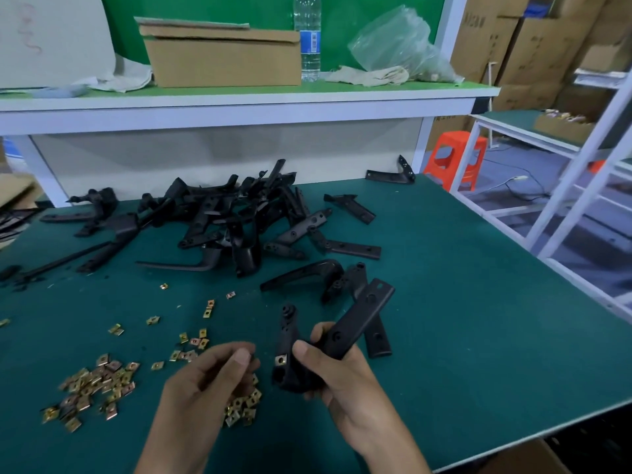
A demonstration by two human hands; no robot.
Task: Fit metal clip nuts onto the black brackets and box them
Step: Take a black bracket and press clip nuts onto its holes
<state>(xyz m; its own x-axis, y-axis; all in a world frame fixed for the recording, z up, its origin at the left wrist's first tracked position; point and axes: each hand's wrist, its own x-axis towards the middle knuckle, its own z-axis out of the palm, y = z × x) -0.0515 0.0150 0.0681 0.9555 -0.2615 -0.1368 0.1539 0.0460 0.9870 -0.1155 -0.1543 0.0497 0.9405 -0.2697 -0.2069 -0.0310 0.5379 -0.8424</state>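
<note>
Right hand [337,371] clamped on black bracket [355,323]; left hand [212,374] curled, contents unclear, clip nuts [92,388] further left.

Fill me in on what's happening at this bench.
A person is fitting clip nuts onto brackets. The right hand grips a black bracket with one clip nut already seated on it. The left hand hovers over loose clip nuts on the green mat, fingers pinched. A pile of brackets waits behind.
</note>
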